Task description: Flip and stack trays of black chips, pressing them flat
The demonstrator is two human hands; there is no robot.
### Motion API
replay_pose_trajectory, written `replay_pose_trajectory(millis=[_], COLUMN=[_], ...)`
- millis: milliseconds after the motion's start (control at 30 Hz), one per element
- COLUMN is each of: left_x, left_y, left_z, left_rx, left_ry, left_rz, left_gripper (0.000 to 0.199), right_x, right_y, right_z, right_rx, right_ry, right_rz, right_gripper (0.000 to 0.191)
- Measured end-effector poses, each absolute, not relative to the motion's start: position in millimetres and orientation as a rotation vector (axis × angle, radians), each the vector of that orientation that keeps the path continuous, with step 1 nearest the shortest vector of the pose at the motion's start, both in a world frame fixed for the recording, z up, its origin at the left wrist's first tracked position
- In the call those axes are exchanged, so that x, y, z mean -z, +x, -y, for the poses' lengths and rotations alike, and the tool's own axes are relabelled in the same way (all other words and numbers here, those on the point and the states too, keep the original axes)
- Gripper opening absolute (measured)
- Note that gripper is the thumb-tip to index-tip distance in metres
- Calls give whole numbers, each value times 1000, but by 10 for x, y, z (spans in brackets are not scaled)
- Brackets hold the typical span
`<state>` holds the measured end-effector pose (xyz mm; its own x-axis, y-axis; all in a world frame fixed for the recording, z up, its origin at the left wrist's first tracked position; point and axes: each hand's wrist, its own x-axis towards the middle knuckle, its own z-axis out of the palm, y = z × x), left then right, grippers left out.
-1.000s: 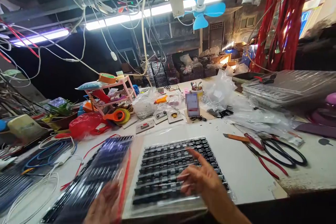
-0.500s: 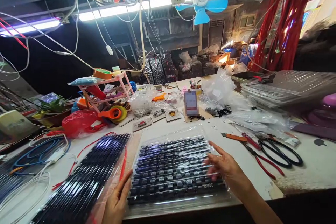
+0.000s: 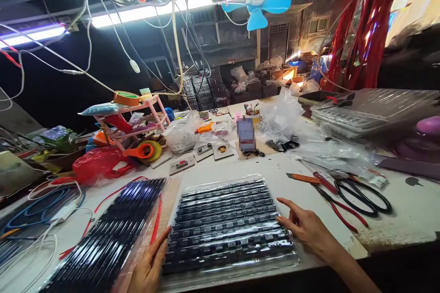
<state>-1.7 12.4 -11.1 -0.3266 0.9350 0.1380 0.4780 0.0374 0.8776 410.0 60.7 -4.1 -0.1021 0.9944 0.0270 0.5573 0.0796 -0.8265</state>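
A clear plastic tray (image 3: pixel 227 267) lies at the front of the table, with rows of small black parts under its shiny cover. The kind of these parts is too small to make out. My left hand (image 3: pixel 148 263) holds the tray's left edge, fingers along its side. Beside the right edge is my right hand (image 3: pixel 307 229), its fingers apart and a fingertip touching the rim. To the left lies a stack of long black strips (image 3: pixel 110 233) with red ribbon (image 3: pixel 156 220) beside it.
Right of the tray lie pliers (image 3: pixel 338 210), black scissors (image 3: pixel 364 197), a screwdriver (image 3: pixel 325 182) and an orange cutter knife (image 3: pixel 302 178). Behind are small fixture blocks (image 3: pixel 182 165), plastic bags (image 3: pixel 283 112) and a phone (image 3: pixel 246 135). Cables (image 3: pixel 44 238) run at left; a blue fan (image 3: pixel 257 4) hangs above.
The cover now lies flatter and squarer over the rows of parts. My right hand has moved off the tray's top to its right edge. My left hand stays at the left edge.
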Motion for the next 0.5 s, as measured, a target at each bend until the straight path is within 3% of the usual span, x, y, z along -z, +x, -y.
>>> replay_pose_trajectory(millis=[500], left_x=[-12], left_y=[190], left_z=[-21], left_rx=[-1373], left_ry=[1282], left_rz=[-1797], left_gripper=[50], right_x=[-20], right_y=[4068], right_z=[-558], right_rx=[-857], right_ry=[-1536], right_rz=[1672], right_gripper=[61])
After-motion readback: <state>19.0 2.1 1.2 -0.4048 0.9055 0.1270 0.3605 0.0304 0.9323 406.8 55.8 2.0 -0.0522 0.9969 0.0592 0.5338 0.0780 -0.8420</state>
